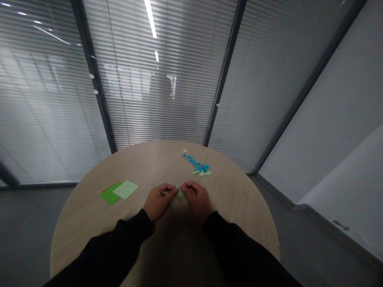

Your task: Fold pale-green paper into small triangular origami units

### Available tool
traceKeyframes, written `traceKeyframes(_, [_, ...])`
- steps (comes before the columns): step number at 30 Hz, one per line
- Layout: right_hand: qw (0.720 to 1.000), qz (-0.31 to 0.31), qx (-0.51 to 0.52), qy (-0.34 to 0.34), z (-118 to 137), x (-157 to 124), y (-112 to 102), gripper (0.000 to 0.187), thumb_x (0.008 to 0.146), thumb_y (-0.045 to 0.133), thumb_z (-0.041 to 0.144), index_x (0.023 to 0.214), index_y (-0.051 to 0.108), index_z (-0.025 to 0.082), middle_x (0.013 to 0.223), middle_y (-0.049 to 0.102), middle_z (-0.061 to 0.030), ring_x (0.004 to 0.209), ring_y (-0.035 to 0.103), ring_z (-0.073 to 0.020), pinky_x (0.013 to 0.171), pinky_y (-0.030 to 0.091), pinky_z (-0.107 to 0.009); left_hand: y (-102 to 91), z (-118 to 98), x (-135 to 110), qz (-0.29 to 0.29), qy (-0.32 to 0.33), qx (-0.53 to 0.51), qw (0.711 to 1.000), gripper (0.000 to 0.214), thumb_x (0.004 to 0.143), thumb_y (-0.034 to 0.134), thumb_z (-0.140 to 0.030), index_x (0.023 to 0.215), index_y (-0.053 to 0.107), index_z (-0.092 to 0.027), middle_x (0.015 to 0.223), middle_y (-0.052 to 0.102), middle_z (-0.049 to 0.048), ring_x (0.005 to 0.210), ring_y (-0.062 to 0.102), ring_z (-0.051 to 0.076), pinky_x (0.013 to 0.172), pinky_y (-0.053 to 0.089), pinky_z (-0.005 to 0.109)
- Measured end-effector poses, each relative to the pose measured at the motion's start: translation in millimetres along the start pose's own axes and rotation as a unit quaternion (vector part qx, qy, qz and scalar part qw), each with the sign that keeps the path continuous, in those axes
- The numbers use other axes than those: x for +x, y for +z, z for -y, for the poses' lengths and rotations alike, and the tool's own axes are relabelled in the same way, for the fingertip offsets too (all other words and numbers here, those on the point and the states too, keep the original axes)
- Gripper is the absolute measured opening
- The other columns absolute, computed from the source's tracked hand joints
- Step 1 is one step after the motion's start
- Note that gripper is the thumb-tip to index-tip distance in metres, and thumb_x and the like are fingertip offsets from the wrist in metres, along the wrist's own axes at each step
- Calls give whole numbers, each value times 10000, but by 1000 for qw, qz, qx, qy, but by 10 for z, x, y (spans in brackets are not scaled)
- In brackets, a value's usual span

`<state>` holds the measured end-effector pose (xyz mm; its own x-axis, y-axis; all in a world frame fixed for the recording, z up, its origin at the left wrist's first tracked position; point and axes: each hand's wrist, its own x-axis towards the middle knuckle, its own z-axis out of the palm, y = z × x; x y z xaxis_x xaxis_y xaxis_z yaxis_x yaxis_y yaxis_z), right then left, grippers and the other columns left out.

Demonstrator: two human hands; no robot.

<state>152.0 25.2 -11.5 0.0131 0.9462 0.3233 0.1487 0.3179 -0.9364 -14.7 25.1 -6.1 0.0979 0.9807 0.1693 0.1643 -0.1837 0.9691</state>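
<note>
Between my two hands is a small piece of light green paper [179,194], partly covered by the fingers. My left hand [160,200] pinches its left side between thumb and forefinger. From the right, my right hand [197,198] pinches the same paper, its fingertips close to those of the left. How the paper is folded is too small to tell. Beyond the right hand lies a row of small folded blue paper pieces [197,164], pointed like stars. Several light green folded pieces [205,173] lie at its near end, and a yellow one [185,151] at its far end.
A pale green paper sheet [127,189] overlaps a bright green sheet [111,194] to the left, with a thin orange-red edge showing. The round wooden table [239,215] carries everything. Past it stand glass panels with blinds [161,119] and, at the right, a white wall [329,139].
</note>
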Motion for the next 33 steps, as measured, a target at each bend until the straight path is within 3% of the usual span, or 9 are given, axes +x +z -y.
traceKeyframes(4, [999, -6, -33, -23, 4, 5, -19, 213, 820, 667, 382, 831, 690, 170, 785, 700, -43, 704, 635, -176, 664, 502, -287, -20, 9, 9, 31, 3, 51, 998, 379, 769, 681, -520, 833, 738, -151, 738, 712, 55, 580, 577, 155, 587, 423, 281])
traceKeyframes(10, [993, 6, -88, -78, 30, -1, -33, 161, 851, 645, 332, 815, 688, 181, 802, 694, -44, 745, 632, -179, 721, 505, -302, -44, -10, 3, 38, 26, 32, 998, 340, 771, 697, -496, 821, 728, -161, 732, 698, 47, 628, 580, 168, 617, 421, 283])
traceKeyframes(15, [999, -7, 30, -28, -22, 24, -19, 335, 824, 686, 397, 1080, 633, 188, 943, 689, -69, 835, 657, -188, 707, 537, -291, -45, -27, 6, -26, -33, -116, 992, 360, 687, 776, -502, 775, 696, -162, 604, 607, -11, 527, 494, 117, 523, 354, 238])
traceKeyframes(17, [998, 21, 55, -12, -39, 24, -17, 441, 768, 746, 384, 1142, 619, 186, 980, 688, -76, 847, 660, -185, 690, 541, -278, -36, -10, 16, -47, -61, -193, 978, 391, 647, 811, -496, 802, 679, -162, 606, 597, -26, 507, 475, 97, 499, 335, 221])
traceKeyframes(19, [996, 68, 61, 4, -45, 15, -15, 458, 726, 785, 366, 1122, 640, 186, 987, 695, -70, 778, 657, -165, 645, 532, -261, -24, 18, 30, -52, -74, -246, 965, 408, 617, 842, -470, 821, 670, -161, 632, 608, -26, 516, 484, 88, 497, 338, 210])
traceKeyframes(22, [992, 115, 55, 10, -35, -2, -16, 329, 753, 763, 369, 1012, 691, 181, 959, 715, -52, 714, 651, -147, 647, 526, -262, -8, 66, 51, -45, -74, -285, 955, 395, 612, 858, -435, 814, 668, -154, 664, 616, -24, 545, 501, 81, 523, 366, 200])
traceKeyframes(28, [997, 76, 27, -20, 17, 1, -40, 186, 828, 674, 330, 926, 751, 192, 893, 748, -33, 839, 682, -194, 786, 528, -306, 12, 134, 51, 38, -76, -275, 958, 359, 666, 839, -423, 807, 688, -130, 694, 616, -6, 575, 514, 83, 580, 401, 212])
traceKeyframes(33, [995, 87, 35, -19, -8, -1, -31, 225, 809, 703, 361, 949, 752, 192, 882, 750, -39, 787, 682, -197, 705, 533, -294, 21, 124, 45, 26, -75, -274, 958, 352, 672, 834, -428, 809, 687, -139, 700, 616, -6, 578, 504, 88, 576, 388, 215])
